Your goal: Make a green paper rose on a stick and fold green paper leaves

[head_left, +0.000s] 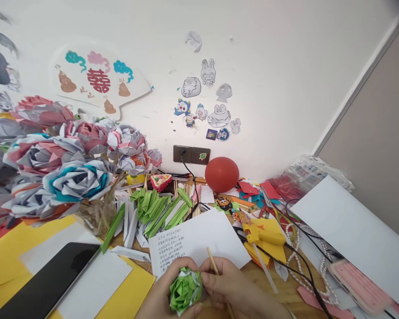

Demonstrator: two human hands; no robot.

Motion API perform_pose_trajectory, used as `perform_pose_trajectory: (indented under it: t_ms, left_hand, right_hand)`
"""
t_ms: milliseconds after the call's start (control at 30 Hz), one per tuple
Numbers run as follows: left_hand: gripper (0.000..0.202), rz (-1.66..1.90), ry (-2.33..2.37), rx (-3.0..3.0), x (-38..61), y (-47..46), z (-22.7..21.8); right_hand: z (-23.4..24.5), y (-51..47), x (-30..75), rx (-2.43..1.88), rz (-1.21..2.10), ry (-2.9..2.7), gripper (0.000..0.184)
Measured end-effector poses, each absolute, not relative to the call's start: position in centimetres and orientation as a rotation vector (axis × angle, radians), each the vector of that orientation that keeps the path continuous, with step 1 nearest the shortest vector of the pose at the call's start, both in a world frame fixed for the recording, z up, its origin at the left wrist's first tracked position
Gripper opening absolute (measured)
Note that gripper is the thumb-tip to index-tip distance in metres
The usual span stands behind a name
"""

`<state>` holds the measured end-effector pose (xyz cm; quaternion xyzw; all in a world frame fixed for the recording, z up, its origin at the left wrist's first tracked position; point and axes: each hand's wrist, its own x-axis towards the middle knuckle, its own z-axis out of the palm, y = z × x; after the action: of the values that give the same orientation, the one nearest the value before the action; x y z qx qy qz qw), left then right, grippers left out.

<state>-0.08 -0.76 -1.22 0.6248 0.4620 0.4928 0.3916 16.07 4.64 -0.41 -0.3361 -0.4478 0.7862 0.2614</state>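
Observation:
A green-and-white folded paper flower point(186, 290) sits in my left hand point(162, 294), the fingers curled around its side and top. My right hand point(229, 283) is closed on a thin wooden stick point(212, 261), which slants up between thumb and fingers. The right fingertips meet the flower's right edge. Just beyond both hands lies a white sheet of paper point(216, 235) with handwriting on its left part. Folded green paper strips point(153, 206) are heaped behind the sheet.
Paper flowers point(80, 181) stand in a vase at left. A black phone point(49, 283) lies on yellow and white paper. A yellow glue gun point(266, 232), scissors, cables, a bead string point(322, 279) and a pink device point(361, 285) crowd the right. A red balloon point(222, 174) rests against the wall.

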Motion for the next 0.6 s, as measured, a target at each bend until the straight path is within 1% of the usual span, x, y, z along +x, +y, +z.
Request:
perform_pose_trajectory:
  t_ms: [267,467,600]
  left_hand:
    - [0.03,1.227,1.203,1.601,0.0,-0.7,-1.0]
    - [0.032,1.219,1.134,1.555,-0.2,-0.7,-1.1]
    - [0.035,1.138,1.09,1.577,-0.4,-0.6,-1.5]
  right_hand:
    - [-0.7,4.3,15.6,-0.91,2.067,-1.165,0.054]
    - [-0.3,4.2,15.6,-0.932,2.1,-1.125,0.055]
    - [0.3,4.2,15.7,-0.941,2.123,-1.152,0.055]
